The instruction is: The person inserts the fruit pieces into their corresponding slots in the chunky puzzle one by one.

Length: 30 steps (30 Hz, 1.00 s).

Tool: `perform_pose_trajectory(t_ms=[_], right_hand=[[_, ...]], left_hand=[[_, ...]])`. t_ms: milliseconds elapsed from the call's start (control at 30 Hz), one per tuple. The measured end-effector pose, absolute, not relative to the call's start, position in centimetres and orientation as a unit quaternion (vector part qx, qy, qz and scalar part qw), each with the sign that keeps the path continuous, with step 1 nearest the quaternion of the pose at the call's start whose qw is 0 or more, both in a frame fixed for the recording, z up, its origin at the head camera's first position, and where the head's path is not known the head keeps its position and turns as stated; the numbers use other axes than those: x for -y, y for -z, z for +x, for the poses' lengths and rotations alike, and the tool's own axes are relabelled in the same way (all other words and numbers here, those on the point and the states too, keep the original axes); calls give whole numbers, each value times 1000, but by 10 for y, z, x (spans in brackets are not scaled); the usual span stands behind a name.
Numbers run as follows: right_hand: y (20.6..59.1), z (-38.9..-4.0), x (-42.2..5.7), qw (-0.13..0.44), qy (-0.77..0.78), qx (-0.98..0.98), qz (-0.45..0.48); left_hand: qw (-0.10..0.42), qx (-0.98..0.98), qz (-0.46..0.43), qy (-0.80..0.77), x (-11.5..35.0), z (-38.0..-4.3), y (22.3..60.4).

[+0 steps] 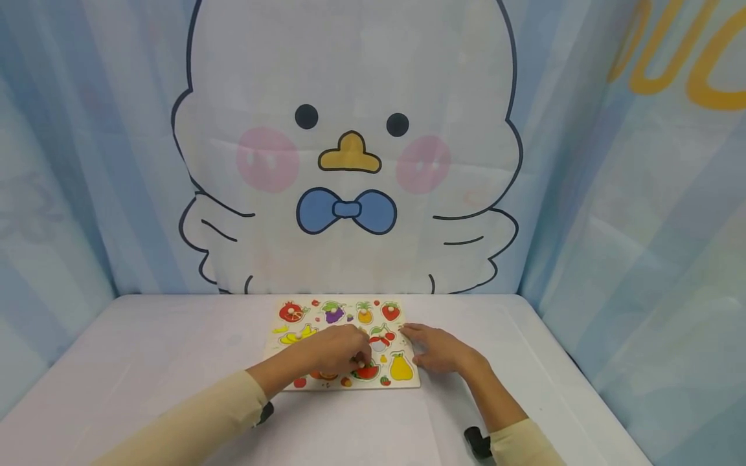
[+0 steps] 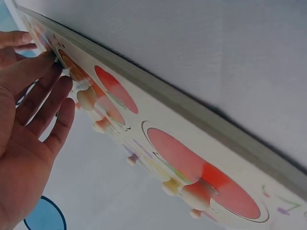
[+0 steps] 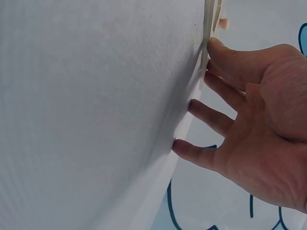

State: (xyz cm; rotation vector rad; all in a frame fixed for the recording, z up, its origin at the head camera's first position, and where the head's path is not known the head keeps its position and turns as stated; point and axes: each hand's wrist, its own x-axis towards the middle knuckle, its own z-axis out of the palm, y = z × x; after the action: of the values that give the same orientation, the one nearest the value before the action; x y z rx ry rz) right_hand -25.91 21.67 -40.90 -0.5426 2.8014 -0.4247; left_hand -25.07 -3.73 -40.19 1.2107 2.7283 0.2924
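Note:
A fruit puzzle board [image 1: 410, 382] with knobbed pieces lies flat on the white table. Over its lower middle, my left hand [image 1: 340, 346] reaches down with thumb and index finger pinched at the watermelon piece [image 1: 367, 371]; the knob is hidden behind the fingers. The other fingers of the left hand [image 2: 29, 124] hang loosely bent in the left wrist view. At the board's right edge my right hand [image 1: 440, 349] rests, fingers spread and fairly straight. Its thumb [image 3: 218, 45] touches the board's side. The pear piece [image 1: 401, 367] sits beside the watermelon.
Grape [image 1: 334, 314], pineapple [image 1: 364, 314], strawberry [image 1: 390, 311] and banana [image 1: 297, 335] pieces sit in the board. A printed curtain [image 1: 350, 259] hangs behind the table [image 1: 192, 336]. Black wrist-camera parts [image 1: 478, 443] show near the right sleeve.

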Motion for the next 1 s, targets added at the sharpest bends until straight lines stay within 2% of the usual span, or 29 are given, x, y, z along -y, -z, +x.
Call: perform_pose_trajectory(t_ms=[767,1000], right_hand=[[408,-258,-217,130,149,-963,-182],[407,-257,-217,131,150,-962,-185]], left_hand=[[46,-907,408,-89,38,-242,403],[21,-906,418,-60,33,-235,400]])
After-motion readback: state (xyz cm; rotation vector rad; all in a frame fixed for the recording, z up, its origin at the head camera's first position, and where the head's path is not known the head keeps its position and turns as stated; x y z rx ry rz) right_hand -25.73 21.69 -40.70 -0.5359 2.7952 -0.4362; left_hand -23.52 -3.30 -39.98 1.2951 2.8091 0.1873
